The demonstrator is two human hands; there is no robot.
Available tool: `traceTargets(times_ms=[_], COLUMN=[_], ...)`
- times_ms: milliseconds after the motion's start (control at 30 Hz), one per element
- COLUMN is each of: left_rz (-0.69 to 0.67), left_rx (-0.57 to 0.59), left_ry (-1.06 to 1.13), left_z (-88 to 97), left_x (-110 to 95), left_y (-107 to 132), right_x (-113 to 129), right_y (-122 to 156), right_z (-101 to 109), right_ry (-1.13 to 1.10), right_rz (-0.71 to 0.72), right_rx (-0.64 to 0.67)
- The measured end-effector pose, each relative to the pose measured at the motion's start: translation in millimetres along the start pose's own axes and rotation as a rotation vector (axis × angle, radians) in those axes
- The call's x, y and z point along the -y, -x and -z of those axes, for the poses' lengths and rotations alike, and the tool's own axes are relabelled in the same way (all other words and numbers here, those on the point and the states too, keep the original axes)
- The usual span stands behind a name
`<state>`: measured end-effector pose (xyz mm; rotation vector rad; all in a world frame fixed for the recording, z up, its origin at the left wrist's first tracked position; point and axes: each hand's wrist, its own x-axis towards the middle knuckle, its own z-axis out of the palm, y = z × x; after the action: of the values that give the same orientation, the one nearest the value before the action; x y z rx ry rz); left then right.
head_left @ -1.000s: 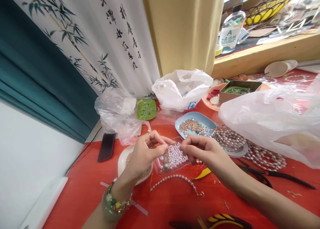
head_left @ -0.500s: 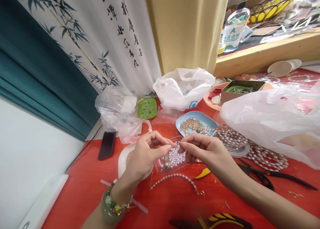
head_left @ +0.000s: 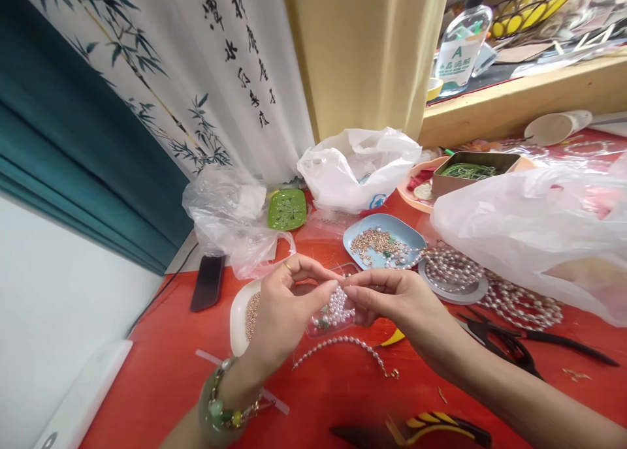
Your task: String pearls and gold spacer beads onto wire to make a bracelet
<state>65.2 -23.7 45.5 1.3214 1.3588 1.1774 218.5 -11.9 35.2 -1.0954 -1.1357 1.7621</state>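
My left hand (head_left: 287, 305) and my right hand (head_left: 392, 299) meet fingertip to fingertip just above a clear tray of white pearls (head_left: 333, 312). Both hands are pinched shut on something too small to make out. A beaded bracelet and a jade bangle sit on my left wrist. A short strand of pearls (head_left: 343, 348) lies on the red table (head_left: 161, 371) right below my hands. A white dish of small gold beads (head_left: 242, 312) rests under my left hand.
A blue dish of gold findings (head_left: 382, 240), piled pearl strands (head_left: 490, 292), black pliers (head_left: 519, 348), a yellow-handled tool (head_left: 392, 337), plastic bags (head_left: 533, 233), a green dish (head_left: 287, 209), a black phone (head_left: 208, 282), a metal tin (head_left: 470, 170) and a bottle (head_left: 460, 44) on the shelf.
Both hands have drawn closer until the fingertips touch, and they shifted slightly toward me over the pearl tray.
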Motion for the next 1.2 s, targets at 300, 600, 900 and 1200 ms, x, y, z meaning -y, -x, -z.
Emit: traceTargets(times_ms=[300,600,900,1200], left_rz=[-0.084,-0.087,0.018,0.036], left_rx=[-0.030,-0.030,0.020,0.032], left_ry=[-0.067,-0.069,0.089,0.137], left_z=[-4.9,-5.9,-0.3,-0.4], left_x=[4.1,3.6,2.5,5.0], left_y=[6.2,5.4,1.0,-0.3], right_x=[-4.0,-3.3,-8.5,-8.1], right_y=[-1.0,-1.8,-5.6,-4.5], right_z=[-0.1,0.8,2.5,0.2], right_ry=[-0.097,-0.082,-0.067,-0.005], right_rz=[-0.013,0.003,-0.012,-0.016], right_rx=[0.010,0.021,0.066,0.110])
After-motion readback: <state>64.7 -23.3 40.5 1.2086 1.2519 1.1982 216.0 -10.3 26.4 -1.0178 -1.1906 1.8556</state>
